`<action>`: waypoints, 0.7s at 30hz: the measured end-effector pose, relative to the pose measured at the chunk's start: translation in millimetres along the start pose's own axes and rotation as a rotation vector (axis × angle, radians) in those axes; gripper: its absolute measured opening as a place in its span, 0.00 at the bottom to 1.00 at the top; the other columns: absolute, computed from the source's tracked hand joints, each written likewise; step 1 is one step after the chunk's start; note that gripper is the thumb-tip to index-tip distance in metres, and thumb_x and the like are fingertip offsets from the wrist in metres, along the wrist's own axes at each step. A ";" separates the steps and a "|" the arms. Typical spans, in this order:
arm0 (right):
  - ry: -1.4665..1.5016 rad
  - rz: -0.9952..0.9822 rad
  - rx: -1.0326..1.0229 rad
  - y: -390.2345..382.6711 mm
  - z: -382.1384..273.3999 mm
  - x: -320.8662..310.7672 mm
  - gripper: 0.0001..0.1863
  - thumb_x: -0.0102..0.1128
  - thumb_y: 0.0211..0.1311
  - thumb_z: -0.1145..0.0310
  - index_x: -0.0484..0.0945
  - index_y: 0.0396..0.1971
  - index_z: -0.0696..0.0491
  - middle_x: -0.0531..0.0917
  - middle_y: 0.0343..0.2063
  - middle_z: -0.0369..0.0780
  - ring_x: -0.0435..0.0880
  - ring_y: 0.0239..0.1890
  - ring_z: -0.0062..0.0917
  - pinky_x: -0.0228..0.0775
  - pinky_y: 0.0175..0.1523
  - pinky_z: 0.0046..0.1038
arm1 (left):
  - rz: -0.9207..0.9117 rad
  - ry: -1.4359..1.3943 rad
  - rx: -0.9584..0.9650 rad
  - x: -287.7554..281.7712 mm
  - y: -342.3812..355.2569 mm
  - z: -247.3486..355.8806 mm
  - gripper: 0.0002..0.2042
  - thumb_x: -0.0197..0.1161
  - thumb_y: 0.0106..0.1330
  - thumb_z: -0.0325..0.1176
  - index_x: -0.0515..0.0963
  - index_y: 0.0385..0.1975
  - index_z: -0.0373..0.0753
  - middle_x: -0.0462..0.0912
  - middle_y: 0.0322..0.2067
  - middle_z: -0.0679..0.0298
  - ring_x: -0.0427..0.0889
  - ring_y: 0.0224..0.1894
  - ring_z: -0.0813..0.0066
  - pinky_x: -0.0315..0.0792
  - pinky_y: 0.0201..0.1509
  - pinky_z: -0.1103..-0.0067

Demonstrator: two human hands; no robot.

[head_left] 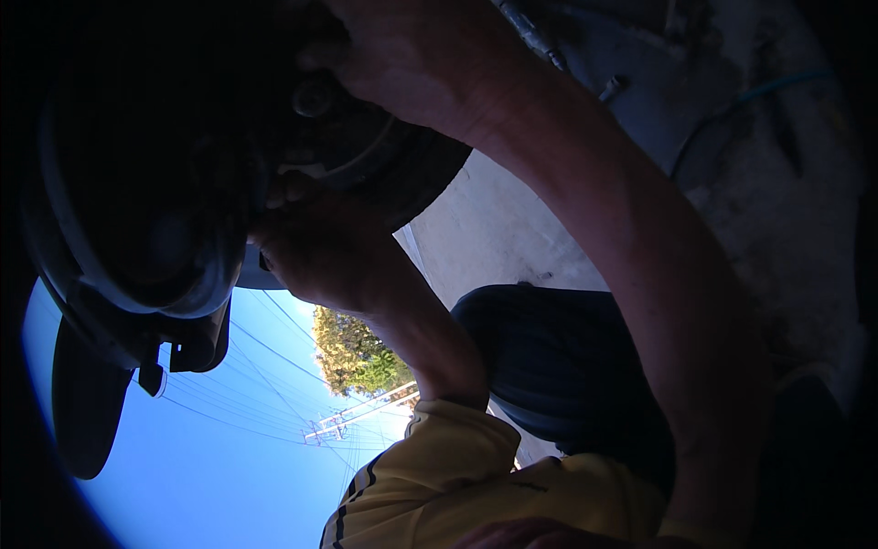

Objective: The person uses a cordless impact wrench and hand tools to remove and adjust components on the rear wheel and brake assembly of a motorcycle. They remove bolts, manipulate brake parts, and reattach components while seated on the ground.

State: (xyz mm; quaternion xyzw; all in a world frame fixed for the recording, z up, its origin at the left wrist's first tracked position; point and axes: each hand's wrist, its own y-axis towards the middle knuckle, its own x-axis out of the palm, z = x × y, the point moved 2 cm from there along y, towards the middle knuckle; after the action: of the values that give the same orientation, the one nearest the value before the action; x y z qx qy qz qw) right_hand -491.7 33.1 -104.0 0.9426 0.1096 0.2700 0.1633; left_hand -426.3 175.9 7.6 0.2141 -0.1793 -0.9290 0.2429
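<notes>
My left hand (315, 238) reaches up into a dark vehicle wheel area, its fingers curled near the lower side of a round dark part, perhaps a tyre or drum (430, 178). What those fingers hold is lost in shadow. Above it, my right hand (375, 55) bends in from the right, fingers curled against the same dark assembly. A round bolt-like end (314, 98) shows just below the right hand's fingers. Curved dark metal or plastic edges (128, 291) wrap the assembly on the left. Deep shadow hides the contact of both hands.
A dark flap (90, 398) hangs at the lower left against the sky. On the concrete ground (503, 220) at the upper right lie a metal tool (535, 37), a short cylindrical piece (612, 88) and a thin hose (777, 84). A dark-trousered leg (558, 357) is bent below.
</notes>
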 end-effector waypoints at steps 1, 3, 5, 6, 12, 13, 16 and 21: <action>0.024 0.013 0.008 0.8 1.5 4.4 0.13 0.66 0.59 0.77 0.81 0.44 0.60 0.82 0.37 0.50 0.86 0.42 0.41 0.82 0.49 0.37 | -0.006 -0.038 -0.057 -0.6 -1.1 1.8 0.15 0.46 0.83 0.38 0.77 0.54 0.37 0.83 0.50 0.59 0.80 0.54 0.75 0.72 0.65 0.74; 0.073 0.021 0.018 -1.2 5.6 4.6 0.13 0.66 0.59 0.78 0.81 0.44 0.60 0.82 0.36 0.50 0.86 0.42 0.42 0.82 0.49 0.37 | -0.025 -0.063 -0.064 -6.0 -2.0 3.5 0.14 0.47 0.82 0.36 0.77 0.55 0.38 0.83 0.51 0.59 0.80 0.56 0.73 0.71 0.67 0.72; 0.115 -0.002 0.032 -3.1 1.3 -6.8 0.12 0.66 0.59 0.78 0.81 0.44 0.60 0.82 0.36 0.50 0.86 0.41 0.42 0.82 0.47 0.37 | -0.042 -0.086 -0.071 -15.8 -2.4 7.1 0.14 0.47 0.82 0.35 0.77 0.56 0.38 0.83 0.52 0.59 0.80 0.57 0.71 0.69 0.69 0.70; 0.132 -0.021 0.046 -4.2 -0.6 -11.8 0.12 0.65 0.59 0.78 0.81 0.43 0.60 0.82 0.36 0.50 0.86 0.41 0.43 0.83 0.47 0.37 | -0.050 -0.098 -0.075 -19.5 -2.7 8.9 0.14 0.48 0.82 0.35 0.77 0.57 0.38 0.83 0.53 0.59 0.80 0.58 0.70 0.68 0.71 0.69; -0.065 0.003 0.087 -1.8 -2.0 -9.8 0.09 0.65 0.63 0.73 0.82 0.42 0.58 0.84 0.37 0.47 0.88 0.39 0.36 0.84 0.43 0.32 | 0.151 0.067 0.018 -14.5 -7.3 0.8 0.15 0.52 0.81 0.36 0.74 0.58 0.32 0.81 0.56 0.55 0.83 0.53 0.75 0.78 0.59 0.83; -0.075 -0.009 0.124 -0.6 4.5 4.9 0.09 0.67 0.64 0.70 0.83 0.42 0.55 0.86 0.37 0.46 0.89 0.38 0.33 0.84 0.40 0.30 | 0.139 0.018 0.011 -16.2 -8.2 0.5 0.15 0.52 0.81 0.36 0.74 0.58 0.32 0.81 0.56 0.55 0.83 0.53 0.75 0.78 0.58 0.83; -0.063 0.008 0.146 -2.8 4.2 21.5 0.07 0.68 0.65 0.67 0.85 0.39 0.54 0.88 0.35 0.46 0.91 0.36 0.31 0.85 0.36 0.29 | 0.199 -0.014 0.016 -18.6 -14.1 9.0 0.16 0.53 0.81 0.35 0.73 0.60 0.32 0.82 0.56 0.55 0.84 0.53 0.75 0.80 0.56 0.84; -0.030 0.018 0.117 0.1 6.6 19.6 0.08 0.70 0.64 0.69 0.85 0.40 0.54 0.88 0.36 0.46 0.91 0.37 0.33 0.86 0.40 0.30 | 0.262 0.445 0.095 -27.8 -12.2 -4.2 0.18 0.57 0.79 0.35 0.71 0.62 0.31 0.85 0.52 0.57 0.87 0.50 0.74 0.83 0.50 0.84</action>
State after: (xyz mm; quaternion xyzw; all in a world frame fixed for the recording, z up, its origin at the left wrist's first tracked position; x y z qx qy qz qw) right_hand -471.8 37.1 -100.0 0.9554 0.1141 0.2504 0.1072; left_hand -406.8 199.5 7.4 0.3996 -0.1910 -0.8101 0.3841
